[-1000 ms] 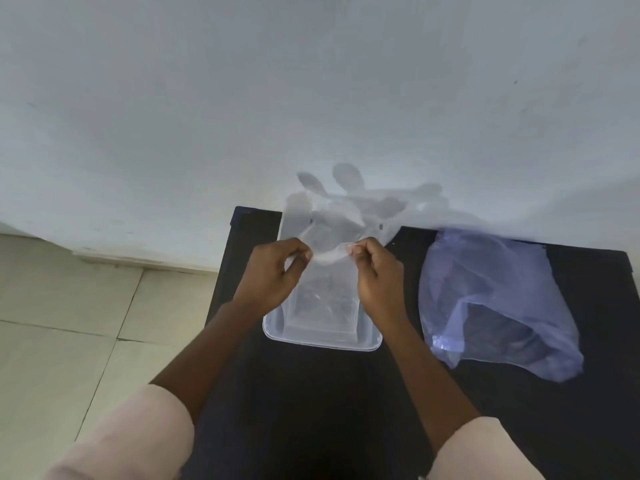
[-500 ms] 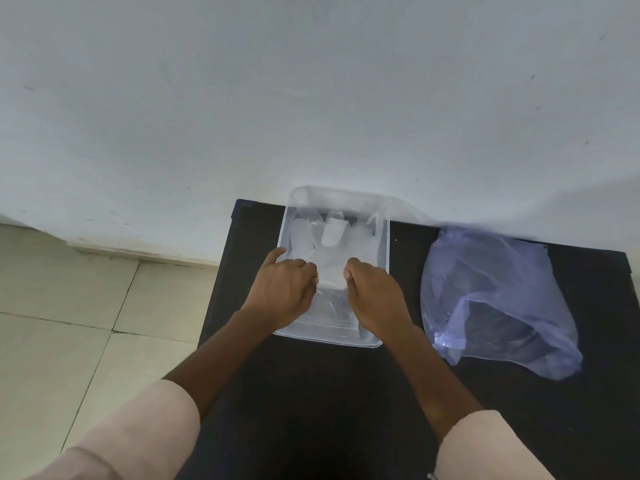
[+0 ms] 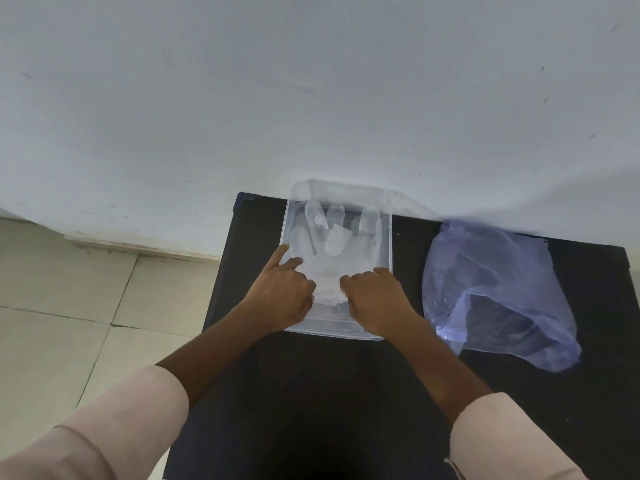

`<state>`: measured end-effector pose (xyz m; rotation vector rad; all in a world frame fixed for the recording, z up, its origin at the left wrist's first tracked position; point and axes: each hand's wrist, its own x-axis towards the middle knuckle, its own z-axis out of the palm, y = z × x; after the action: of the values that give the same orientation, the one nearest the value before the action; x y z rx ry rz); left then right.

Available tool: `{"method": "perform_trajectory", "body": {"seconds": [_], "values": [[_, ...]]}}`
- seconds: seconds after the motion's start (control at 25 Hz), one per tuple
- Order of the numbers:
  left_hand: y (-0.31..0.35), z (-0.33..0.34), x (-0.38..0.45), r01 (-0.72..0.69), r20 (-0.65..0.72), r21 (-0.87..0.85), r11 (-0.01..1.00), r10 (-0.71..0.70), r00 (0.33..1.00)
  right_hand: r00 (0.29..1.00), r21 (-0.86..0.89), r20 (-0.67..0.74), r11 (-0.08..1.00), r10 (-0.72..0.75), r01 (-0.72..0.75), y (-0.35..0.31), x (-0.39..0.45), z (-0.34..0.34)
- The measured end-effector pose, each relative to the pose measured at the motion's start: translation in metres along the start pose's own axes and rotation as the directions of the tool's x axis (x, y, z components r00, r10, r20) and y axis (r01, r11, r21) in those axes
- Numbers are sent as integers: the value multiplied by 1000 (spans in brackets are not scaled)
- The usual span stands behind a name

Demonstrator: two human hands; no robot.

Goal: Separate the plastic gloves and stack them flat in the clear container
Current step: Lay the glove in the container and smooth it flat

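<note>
Now both hands are down in the container (image 3: pixel 387 237) at the table's (image 3: pixel 311 393) far edge. Left hand (image 3: pixel 282 294) and right hand (image 3: pixel 375 299) are curled, seemingly pinching the cuff of a glove (image 3: pixel 329 258) lying flat inside, fingers toward the wall. Bag (image 3: pixel 498 292) sits just right.

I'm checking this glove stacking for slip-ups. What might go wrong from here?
One glove finger looks folded over, so the glove may not lie flat. The thin film could cling to the left hand or right hand and lift out of the clear container when they withdraw.
</note>
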<state>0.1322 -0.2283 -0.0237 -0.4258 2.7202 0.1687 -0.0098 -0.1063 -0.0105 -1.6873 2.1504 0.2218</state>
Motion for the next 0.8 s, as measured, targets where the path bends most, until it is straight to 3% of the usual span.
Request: {"method": "perform_trajectory", "body": {"seconds": [0.2,0.32,0.44,0.64,0.8], "values": [[0,-2,-2,-63,90,95,994,55,994,966,-136,245,984,-79,115,6,4,0],[7,-2,2,-75,17,102,992,74,997,995,94,70,994,-65,58,4,8,-3],[17,-2,9,-58,23,25,998,57,998,987,359,-106,930,122,-77,-1,17,-7],[25,2,17,29,155,10,1000,-31,987,981,353,69,915,184,-196,-8,46,1],[26,2,20,47,170,25,999,-51,984,969,357,-37,909,243,-214,-4,63,-1]]}}
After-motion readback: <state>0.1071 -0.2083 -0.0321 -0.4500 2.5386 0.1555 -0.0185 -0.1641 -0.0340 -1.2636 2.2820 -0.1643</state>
